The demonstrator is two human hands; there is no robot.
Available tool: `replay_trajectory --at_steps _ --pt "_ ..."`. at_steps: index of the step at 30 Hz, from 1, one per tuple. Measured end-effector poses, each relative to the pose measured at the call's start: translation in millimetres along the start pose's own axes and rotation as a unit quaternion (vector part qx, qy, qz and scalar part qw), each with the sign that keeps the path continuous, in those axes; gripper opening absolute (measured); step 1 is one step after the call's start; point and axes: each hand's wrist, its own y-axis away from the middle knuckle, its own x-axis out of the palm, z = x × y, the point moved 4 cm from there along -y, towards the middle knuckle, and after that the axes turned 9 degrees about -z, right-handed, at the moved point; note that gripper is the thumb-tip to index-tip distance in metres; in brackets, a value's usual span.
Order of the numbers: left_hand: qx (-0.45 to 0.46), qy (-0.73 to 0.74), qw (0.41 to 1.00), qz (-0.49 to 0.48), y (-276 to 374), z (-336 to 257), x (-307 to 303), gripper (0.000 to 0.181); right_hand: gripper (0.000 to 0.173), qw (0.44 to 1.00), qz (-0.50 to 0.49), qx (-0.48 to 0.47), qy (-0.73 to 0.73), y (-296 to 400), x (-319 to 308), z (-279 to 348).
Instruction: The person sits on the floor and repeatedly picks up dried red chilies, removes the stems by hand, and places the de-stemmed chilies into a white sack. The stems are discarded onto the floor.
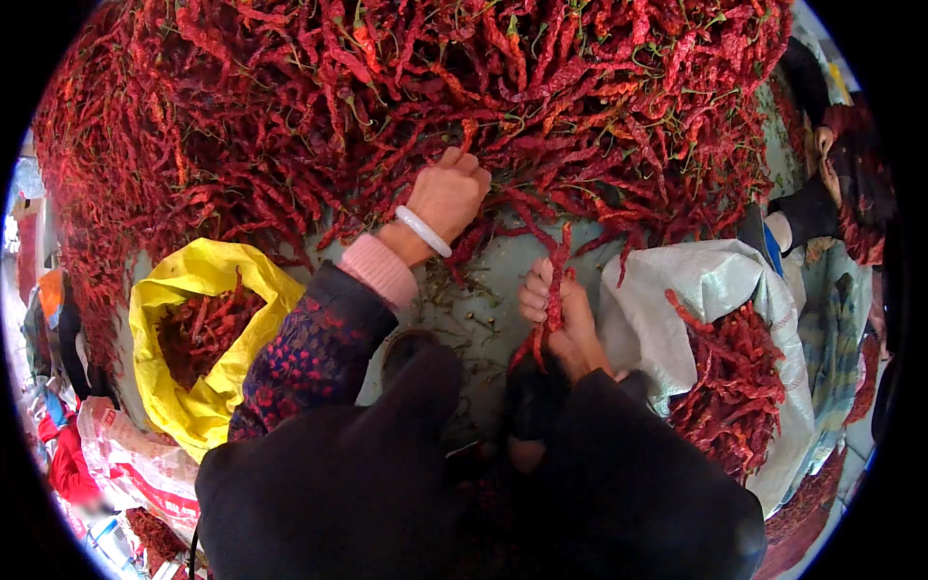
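Note:
A large heap of dried red chili peppers (290, 130), many with green stems, spreads in front of me. My left hand (451, 190), with a pale bangle and a pink cuff at the wrist, reaches to the heap's near edge. Its fingers are curled over at a chili, and whether they grip it cannot be told. My right hand (562, 308) is closed around several dried red chilies (555, 290), nearer to my body. Loose stems (471, 290) lie on the grey floor (507, 257) between and below my hands.
An open yellow sack (254, 272) of chilies stands at the left, an open white woven sack (652, 290) of chilies at the right. Another person's arm (805, 210) is at the far right. A printed sack (138, 464) lies at the lower left.

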Motion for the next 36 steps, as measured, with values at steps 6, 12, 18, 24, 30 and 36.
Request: replay_trajectory --at_steps 6,12,18,24,30,36 --pt "-0.281 0.457 0.842 -0.058 10 10 -52 0.023 0.014 0.998 -0.015 -0.046 0.038 2 9 4" --pt "-0.338 0.697 0.632 -0.009 28 -29 -56 0.027 0.015 0.995 -0.03 -0.091 0.041 0 9 9" --pt "-0.321 0.716 0.62 0.003 39 -47 -52 0.024 0.014 0.989 -0.057 -0.084 0.106 8 21 3" --pt "-0.31 0.672 0.672 -0.012 44 -45 -44 0.022 0.017 0.941 -0.128 -0.255 0.184 9 19 23" --pt "-0.24 0.512 0.823 -0.046 50 -39 -35 0.02 0.018 0.91 -0.096 -0.306 0.261 15 35 17" --pt "-0.213 0.529 0.82 -0.056 51 -53 -30 0.019 0.018 0.925 -0.058 -0.234 0.294 16 49 0"
